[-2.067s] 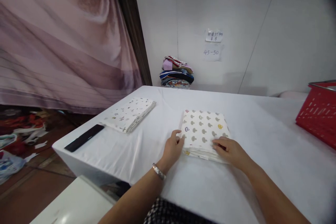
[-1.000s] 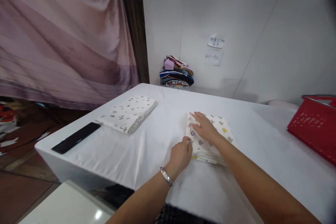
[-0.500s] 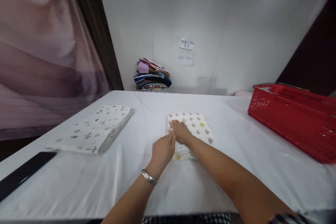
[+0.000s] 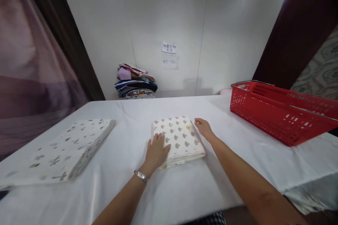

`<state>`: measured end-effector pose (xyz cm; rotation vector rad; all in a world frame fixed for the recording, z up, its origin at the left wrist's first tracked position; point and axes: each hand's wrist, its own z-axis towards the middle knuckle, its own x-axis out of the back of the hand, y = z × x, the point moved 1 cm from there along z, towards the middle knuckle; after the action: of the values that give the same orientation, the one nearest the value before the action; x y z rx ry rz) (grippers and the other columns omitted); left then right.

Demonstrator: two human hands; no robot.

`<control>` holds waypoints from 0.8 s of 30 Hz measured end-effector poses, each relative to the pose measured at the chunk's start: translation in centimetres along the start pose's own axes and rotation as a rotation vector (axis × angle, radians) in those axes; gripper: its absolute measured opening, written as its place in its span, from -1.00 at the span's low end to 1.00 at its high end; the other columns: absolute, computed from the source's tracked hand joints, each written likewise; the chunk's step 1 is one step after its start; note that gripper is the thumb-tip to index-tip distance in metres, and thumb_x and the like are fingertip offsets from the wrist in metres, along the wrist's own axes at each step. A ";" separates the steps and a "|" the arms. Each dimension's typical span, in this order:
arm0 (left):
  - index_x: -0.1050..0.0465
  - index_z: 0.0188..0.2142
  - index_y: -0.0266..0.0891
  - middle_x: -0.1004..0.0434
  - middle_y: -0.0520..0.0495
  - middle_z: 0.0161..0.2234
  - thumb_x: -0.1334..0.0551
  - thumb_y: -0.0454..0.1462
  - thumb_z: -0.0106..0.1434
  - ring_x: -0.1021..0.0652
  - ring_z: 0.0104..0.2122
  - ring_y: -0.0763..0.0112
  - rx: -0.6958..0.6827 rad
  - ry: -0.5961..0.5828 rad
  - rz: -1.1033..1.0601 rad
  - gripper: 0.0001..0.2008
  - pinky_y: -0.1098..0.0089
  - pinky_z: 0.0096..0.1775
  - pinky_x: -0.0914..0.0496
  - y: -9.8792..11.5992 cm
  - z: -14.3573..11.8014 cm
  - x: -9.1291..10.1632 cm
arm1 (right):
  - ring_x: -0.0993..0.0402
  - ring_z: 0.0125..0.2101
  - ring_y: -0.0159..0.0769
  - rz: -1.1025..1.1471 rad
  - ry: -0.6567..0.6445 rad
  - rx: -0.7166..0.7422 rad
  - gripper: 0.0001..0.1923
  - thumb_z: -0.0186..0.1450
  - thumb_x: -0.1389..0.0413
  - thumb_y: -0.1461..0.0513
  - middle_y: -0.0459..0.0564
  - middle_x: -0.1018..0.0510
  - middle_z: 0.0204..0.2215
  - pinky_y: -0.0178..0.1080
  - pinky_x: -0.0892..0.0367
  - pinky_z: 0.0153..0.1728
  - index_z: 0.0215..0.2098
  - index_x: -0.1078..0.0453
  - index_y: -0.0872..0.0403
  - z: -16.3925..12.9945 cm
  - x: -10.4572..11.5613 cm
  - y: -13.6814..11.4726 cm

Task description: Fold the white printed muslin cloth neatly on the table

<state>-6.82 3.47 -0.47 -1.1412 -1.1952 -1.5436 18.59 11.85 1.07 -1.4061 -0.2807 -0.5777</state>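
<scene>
A folded white cloth (image 4: 179, 135) printed with grey mushroom shapes and a few red, green and yellow ones lies in the middle of the table. My left hand (image 4: 156, 150), wearing a silver bracelet, rests flat on its left side with fingers spread. Just off the cloth's right edge is my right hand (image 4: 204, 128), its fingers drawn together and curled, with no cloth seen in them. The cloth's layered folds show along its near edge. To the left lies a larger folded white cloth (image 4: 66, 147) with grey leaf-like prints, touched by neither hand.
A red plastic basket (image 4: 266, 116) with metal handles stands at the right of the white-covered table (image 4: 126, 190). Behind the table, a stack of folded textiles (image 4: 136, 82) sits against the wall. Paper notes (image 4: 169, 59) hang there, and a pinkish curtain (image 4: 34, 63) hangs at left.
My right hand has lifted off the cloth's left part and moved beyond its right edge. My left hand has opened from a closed grip and now lies flat. The view has turned right.
</scene>
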 end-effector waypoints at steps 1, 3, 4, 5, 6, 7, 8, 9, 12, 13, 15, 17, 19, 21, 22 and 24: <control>-0.18 0.17 -0.29 -0.07 -0.20 0.25 0.02 -0.10 0.28 -0.04 0.26 0.11 0.002 -0.025 0.013 -0.48 -0.03 0.19 0.06 0.2 0.3 0.5 | -0.45 -0.22 -0.26 0.006 -0.008 -0.028 -0.61 0.18 0.02 0.20 0.03 -0.53 -0.18 -0.19 -0.36 -0.18 -0.05 -0.39 0.13 -0.2 0.4 0.7; -0.24 0.13 -0.29 -0.12 -0.22 0.23 -0.02 -0.10 0.26 -0.07 0.25 0.09 -0.004 -0.052 0.036 -0.50 -0.06 0.18 0.07 0.9 1.1 1.7 | -0.48 -0.33 -0.29 0.029 -0.032 -0.076 -0.57 0.19 0.03 0.18 0.02 -0.54 -0.25 -0.23 -0.38 -0.31 0.00 -0.36 0.14 -0.8 0.5 1.6; -0.27 0.10 -0.28 -0.14 -0.22 0.22 -0.02 -0.08 0.26 -0.08 0.24 0.08 -0.017 -0.049 0.041 -0.51 -0.05 0.18 0.07 1.4 1.7 2.2 | -0.48 -0.37 -0.31 0.042 -0.045 -0.092 -0.56 0.20 0.02 0.17 0.02 -0.55 -0.28 -0.25 -0.38 -0.35 0.02 -0.34 0.15 -1.0 0.3 1.8; -0.29 0.09 -0.28 -0.15 -0.23 0.21 -0.01 -0.07 0.27 -0.09 0.24 0.08 -0.034 -0.037 0.037 -0.52 -0.03 0.18 0.06 2.2 2.3 2.7 | -0.47 -0.39 -0.32 0.052 -0.055 -0.103 -0.55 0.20 0.02 0.17 0.01 -0.55 -0.29 -0.27 -0.38 -0.37 0.03 -0.33 0.14 -1.2 0.1 1.9; -0.29 0.09 -0.27 -0.16 -0.23 0.21 0.00 -0.06 0.29 -0.10 0.24 0.09 -0.063 -0.023 0.027 -0.52 -0.01 0.19 0.05 3.0 2.9 3.0 | -0.47 -0.39 -0.32 0.060 -0.058 -0.109 -0.55 0.20 0.01 0.17 0.00 -0.54 -0.29 -0.28 -0.37 -0.37 0.04 -0.33 0.13 -1.3 -0.1 2.0; -0.28 0.09 -0.27 -0.16 -0.23 0.21 0.02 -0.06 0.30 -0.10 0.24 0.10 -0.086 -0.014 0.012 -0.52 0.02 0.19 0.05 3.9 3.6 3.1 | -0.47 -0.36 -0.32 0.067 -0.054 -0.112 -0.55 0.20 0.00 0.16 -0.01 -0.54 -0.28 -0.28 -0.36 -0.34 0.04 -0.33 0.11 -1.4 -0.3 2.0; -0.27 0.11 -0.28 -0.15 -0.23 0.22 0.03 -0.06 0.30 -0.11 0.24 0.12 -0.116 -0.009 -0.002 -0.51 0.04 0.20 0.05 4.9 4.2 3.1 | -0.46 -0.33 -0.31 0.067 -0.048 -0.111 -0.56 0.20 -0.02 0.16 -0.01 -0.53 -0.27 -0.28 -0.35 -0.29 0.04 -0.33 0.10 -1.5 -0.4 2.0; -0.24 0.13 -0.30 -0.13 -0.24 0.22 0.03 -0.07 0.31 -0.10 0.24 0.13 -0.146 -0.011 -0.017 -0.50 0.07 0.20 0.06 5.8 4.9 3.0 | -0.45 -0.29 -0.30 0.061 -0.043 -0.109 -0.55 0.20 -0.03 0.15 -0.01 -0.53 -0.27 -0.27 -0.34 -0.25 0.04 -0.33 0.09 -1.6 -0.6 2.1; -0.15 0.18 -0.28 -0.07 -0.23 0.25 0.06 -0.10 0.33 -0.07 0.25 0.18 -0.190 -0.031 -0.069 -0.50 0.10 0.20 0.06 7.9 7.1 1.7 | -0.44 -0.29 -0.30 0.037 -0.053 -0.099 -0.52 0.21 -0.04 0.12 -0.02 -0.52 -0.29 -0.26 -0.32 -0.20 0.07 -0.31 0.11 -2.0 -0.8 2.5; -0.14 0.19 -0.26 -0.05 -0.22 0.26 0.07 -0.11 0.33 -0.06 0.25 0.19 -0.189 -0.031 -0.084 -0.51 0.11 0.20 0.06 8.3 7.8 1.1 | -0.44 -0.31 -0.31 0.035 -0.066 -0.090 -0.51 0.21 -0.04 0.12 -0.03 -0.53 -0.30 -0.26 -0.32 -0.21 0.08 -0.29 0.11 -2.2 -0.9 2.6; -0.13 0.19 -0.25 -0.03 -0.22 0.26 0.09 -0.12 0.34 -0.06 0.25 0.19 -0.171 -0.023 -0.104 -0.52 0.11 0.20 0.04 8.8 9.2 -0.1 | -0.43 -0.36 -0.33 0.043 -0.097 -0.066 -0.49 0.21 -0.04 0.11 -0.05 -0.53 -0.32 -0.29 -0.32 -0.24 0.11 -0.27 0.10 -2.6 -0.8 2.6; -0.15 0.18 -0.28 -0.03 -0.24 0.26 0.09 -0.10 0.34 -0.07 0.25 0.17 -0.136 -0.013 -0.106 -0.51 0.11 0.19 0.02 8.9 10.4 -1.3 | -0.43 -0.38 -0.33 0.031 -0.140 -0.039 -0.46 0.22 -0.05 0.12 -0.06 -0.54 -0.35 -0.30 -0.31 -0.27 0.15 -0.21 0.08 -3.1 -0.5 2.2; -0.17 0.17 -0.29 -0.05 -0.24 0.26 0.09 -0.07 0.34 -0.08 0.24 0.16 -0.110 0.007 -0.091 -0.49 0.10 0.19 0.02 8.9 11.1 -2.3 | -0.44 -0.36 -0.30 -0.023 -0.192 -0.015 -0.41 0.22 -0.04 0.12 -0.05 -0.55 -0.35 -0.29 -0.29 -0.27 0.20 -0.14 0.07 -3.5 -0.1 1.6; -0.18 0.16 -0.27 -0.07 -0.23 0.25 0.10 -0.05 0.34 -0.09 0.24 0.16 -0.103 0.034 -0.064 -0.48 0.10 0.19 0.04 8.8 11.4 -2.9 | -0.45 -0.27 -0.24 -0.098 -0.242 0.006 -0.38 0.23 -0.03 0.11 0.01 -0.55 -0.26 -0.26 -0.27 -0.22 0.23 -0.08 0.06 -3.9 0.2 0.9; -0.18 0.17 -0.27 -0.08 -0.22 0.25 0.11 -0.05 0.34 -0.09 0.24 0.17 -0.107 0.042 -0.051 -0.48 0.10 0.20 0.04 8.8 11.4 -3.1 | -0.44 -0.21 -0.20 -0.130 -0.263 0.012 -0.36 0.23 -0.02 0.10 0.06 -0.54 -0.21 -0.24 -0.26 -0.19 0.25 -0.06 0.08 -4.1 0.3 0.6; -0.18 0.17 -0.27 -0.08 -0.22 0.25 0.11 -0.05 0.34 -0.08 0.24 0.17 -0.114 0.036 -0.034 -0.48 0.11 0.20 0.04 8.7 11.4 -3.2 | -0.42 -0.12 -0.12 -0.164 -0.301 0.010 -0.32 0.23 -0.01 0.09 0.14 -0.51 -0.12 -0.20 -0.24 -0.15 0.26 -0.01 0.12 -4.4 0.3 0.3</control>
<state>4.05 13.37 -0.41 -1.1671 -1.1204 -1.6689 18.32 7.54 0.25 -1.4681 -0.6431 -0.4955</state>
